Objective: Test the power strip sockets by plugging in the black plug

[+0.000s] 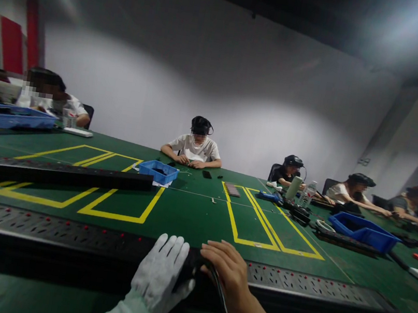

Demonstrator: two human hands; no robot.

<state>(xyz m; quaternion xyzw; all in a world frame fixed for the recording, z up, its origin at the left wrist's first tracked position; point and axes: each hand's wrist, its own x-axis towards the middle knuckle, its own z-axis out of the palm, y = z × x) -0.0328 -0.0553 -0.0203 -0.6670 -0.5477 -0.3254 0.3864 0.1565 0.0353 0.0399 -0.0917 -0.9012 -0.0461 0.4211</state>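
In front of me a long black power strip (303,288), with rows of slots and red dots, lies across the table. My left hand (160,275), in a white knitted glove, rests on its middle with fingers stretched out and thumb apart. Close beside it, my bare right hand (228,274) curves over the strip, closed around a black cable (220,302) that runs down towards me. Its thumb and the cable's end are hidden under the fingers.
A second black strip (73,174) lies farther back on the left. Yellow tape outlines (113,215) mark the green table (185,213). A small blue bin (158,172), larger blue trays (362,232) and a bottle (308,193) stand around. Several people (197,147) sit working opposite.
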